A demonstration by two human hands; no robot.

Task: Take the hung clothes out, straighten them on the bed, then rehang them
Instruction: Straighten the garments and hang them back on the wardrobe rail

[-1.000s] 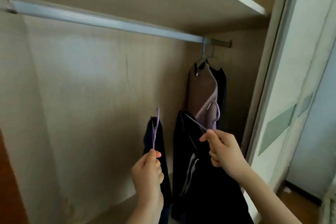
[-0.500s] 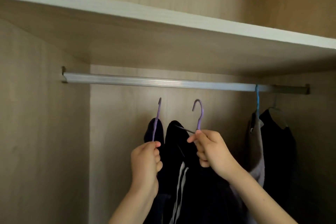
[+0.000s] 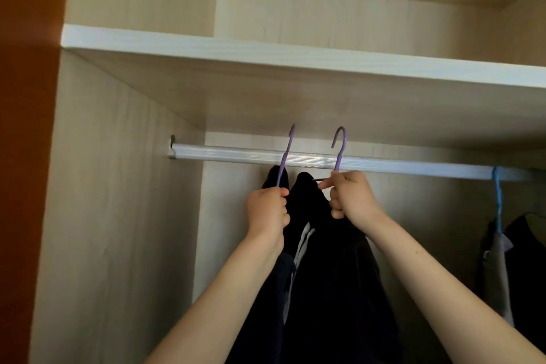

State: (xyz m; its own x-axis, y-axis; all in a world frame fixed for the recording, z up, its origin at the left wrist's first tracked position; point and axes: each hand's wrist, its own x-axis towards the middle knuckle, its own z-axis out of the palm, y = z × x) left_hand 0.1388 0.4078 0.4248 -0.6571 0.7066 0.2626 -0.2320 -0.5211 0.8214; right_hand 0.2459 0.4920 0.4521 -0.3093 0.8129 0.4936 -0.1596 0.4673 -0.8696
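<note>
The left hand [image 3: 267, 210] is curled tight round the neck of a thin purple hanger [image 3: 285, 156]. We see this hanger from its side, so its hook looks like a bent stick. The hook goes up past the silver rail [image 3: 230, 154] and its tip is higher than the rail.

The right hand [image 3: 351, 198] grips a second purple hanger [image 3: 339, 151]. Its fingers are curled, and the thumb and first finger pinch a thin dark bar that pokes out to the left. This hook makes a round curl, and the curl sits above the rail. I cannot tell if either hook is on the rail or only in front of it.

A small dark cloth [image 3: 274, 179] hangs from the first hanger, behind the left hand. A bigger black garment [image 3: 334, 289] hangs from the second one. It is long and soft, with pale grey stripes running down its left side. The two dark things hang close together, between the two arms and just under the rail.

Far to the right, a blue hanger [image 3: 497, 201] is hooked over the rail and holds a grey garment [image 3: 496, 269]. Beside that hangs another dark garment [image 3: 526, 245]. A pale wooden shelf [image 3: 266, 53] runs across above the rail.
</note>
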